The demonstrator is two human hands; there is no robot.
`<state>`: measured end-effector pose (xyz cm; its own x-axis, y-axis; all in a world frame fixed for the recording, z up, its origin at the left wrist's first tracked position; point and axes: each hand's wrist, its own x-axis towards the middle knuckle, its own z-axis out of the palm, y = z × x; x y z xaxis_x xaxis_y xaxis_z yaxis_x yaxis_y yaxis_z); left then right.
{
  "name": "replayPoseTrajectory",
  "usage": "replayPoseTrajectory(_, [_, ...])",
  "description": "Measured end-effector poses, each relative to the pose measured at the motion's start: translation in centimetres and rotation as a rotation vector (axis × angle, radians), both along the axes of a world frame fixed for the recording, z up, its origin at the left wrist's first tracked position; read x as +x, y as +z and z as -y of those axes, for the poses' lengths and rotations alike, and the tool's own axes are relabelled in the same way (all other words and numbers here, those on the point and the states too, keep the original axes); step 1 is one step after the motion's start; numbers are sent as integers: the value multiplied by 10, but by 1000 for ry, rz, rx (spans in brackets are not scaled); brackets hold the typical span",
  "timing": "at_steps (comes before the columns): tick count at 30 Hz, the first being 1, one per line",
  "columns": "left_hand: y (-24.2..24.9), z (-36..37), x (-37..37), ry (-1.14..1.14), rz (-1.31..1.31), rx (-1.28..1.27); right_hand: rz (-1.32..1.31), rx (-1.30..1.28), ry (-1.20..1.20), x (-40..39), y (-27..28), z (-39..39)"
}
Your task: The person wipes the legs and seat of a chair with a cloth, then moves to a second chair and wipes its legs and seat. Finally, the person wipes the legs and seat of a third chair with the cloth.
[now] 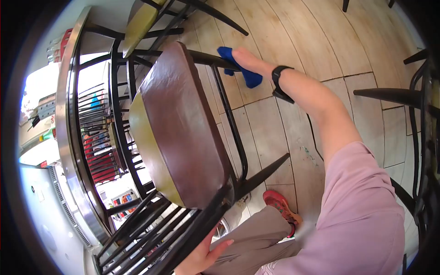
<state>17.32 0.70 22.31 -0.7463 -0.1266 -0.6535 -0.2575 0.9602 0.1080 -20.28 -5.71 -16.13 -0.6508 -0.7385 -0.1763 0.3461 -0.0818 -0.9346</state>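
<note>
My right hand (243, 58), at the end of an outstretched arm with a black band on the wrist, is closed on a blue cloth (253, 79) low over the floor, just past a chair's legs. Part of the cloth drapes below the fingers. That chair (183, 123) has a brown and yellow-green seat, a black frame and a slatted back. My left hand (201, 255) is at its backrest by the bottom edge of the view, its thumb showing and the other fingers partly hidden behind the black rail. It appears to grip the rail.
The floor has pale wood-look tiles (316, 46). To the left stands a table with a metal edge (68, 114), with more black chairs beyond it. Another black chair (424, 101) is at the right. My red shoe (279, 206) is on the floor beside the chair.
</note>
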Motion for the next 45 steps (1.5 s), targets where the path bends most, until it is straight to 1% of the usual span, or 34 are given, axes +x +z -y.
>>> replayPoseTrajectory(1, [-7,1,16,120,15,61,-99,-85,63,-3,12,5])
replayPoseTrajectory(2, [-14,1,33,239,31,122,-11,-76,144,-4,43,0])
replayPoseTrajectory(3, [-11,-13,23,378,30,206,74,-68,226,-7,74,-2])
replayPoseTrajectory(4, [-12,-11,25,297,70,184,137,-217,240,-10,89,7])
replayPoseTrajectory(5, [-16,-12,30,277,70,219,201,-364,252,-12,102,15])
replayPoseTrajectory(6, [-19,-14,35,256,67,256,193,-366,259,-10,121,17])
replayPoseTrajectory(7, [-21,-17,38,258,54,256,144,-411,176,-11,141,16])
replayPoseTrajectory(8, [-22,-20,42,246,57,199,95,-452,90,-10,158,10])
replayPoseTrajectory(9, [-24,-22,46,235,60,145,83,-446,94,-10,165,5])
replayPoseTrajectory(10, [-23,-26,51,240,50,158,107,-389,103,-9,171,-1])
replayPoseTrajectory(12, [-14,-37,58,170,-1,-1,116,-315,129,-4,176,-9])
replayPoseTrajectory(14, [-6,-45,59,220,23,38,151,-275,122,-3,175,-17])
replayPoseTrajectory(16, [-2,-51,64,184,0,99,161,-211,148,-2,168,-14])
replayPoseTrajectory(18, [-3,-57,66,175,-14,120,131,-164,99,5,163,-12])
replayPoseTrajectory(19, [-5,-59,68,152,-57,93,140,-118,24,12,164,-13])
replayPoseTrajectory(20, [-6,-61,71,126,-99,61,132,-111,21,16,165,-16])
replayPoseTrajectory(22, [-7,-61,73,110,-101,58,149,-16,1,18,169,-20])
replayPoseTrajectory(25, [-8,-59,76,107,-107,70,153,-109,-1,24,177,-27])
replayPoseTrajectory(27, [-9,-54,79,95,-85,23,150,-145,18,26,182,-33])
replayPoseTrajectory(29, [-9,-50,82,77,-107,19,291,-242,-30,25,184,-38])
replayPoseTrajectory(30, [-10,-48,83,58,-114,12,280,-225,-25,23,184,-41])
replayPoseTrajectory(32, [-10,-46,81,44,-138,41,432,-189,-45,21,184,-48])
replayPoseTrajectory(33, [-11,-45,80,23,-151,52,441,-128,-138,30,194,-55])
replayPoseTrajectory(34, [-14,-43,81,38,-162,74,429,-103,-129,39,199,-61])
replayPoseTrajectory(36, [-21,-39,82,-46,-233,46,486,-55,-96,47,205,-67])
replayPoseTrajectory(37, [-19,-39,78,-51,-197,61,484,-56,-6,54,209,-72])
replayPoseTrajectory(38, [-20,-38,78,-31,-208,73,474,-38,10,68,219,-77])
replayPoseTrajectory(40, [-23,-37,79,-90,-243,90,404,-53,107,98,242,-90])
replayPoseTrajectory(41, [-21,-38,79,-103,-252,102,399,-36,121,106,250,-94])
replayPoseTrajectory(43, [-22,-39,82,-101,-256,122,305,69,129,115,257,-101])
replayPoseTrajectory(45, [-21,-36,86,-104,-261,130,296,56,117,112,249,-101])
